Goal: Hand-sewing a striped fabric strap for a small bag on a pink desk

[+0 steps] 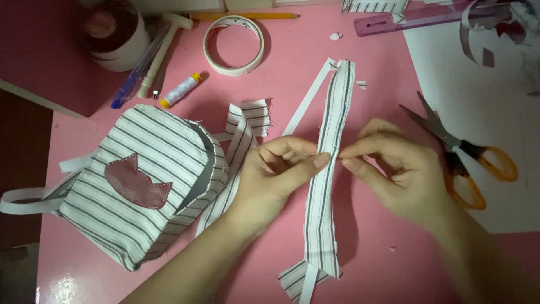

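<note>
Left hand (pixel 275 171) and right hand (pixel 394 169) pinch striped strip (pixel 329 169); scissors (pixel 461 152) beside.

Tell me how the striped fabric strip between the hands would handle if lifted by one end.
The striped fabric strip is probably floppy: it bends where the left hand and right hand pinch it. Likely light, being thin cloth. Its frayed edges may shed threads.
</note>
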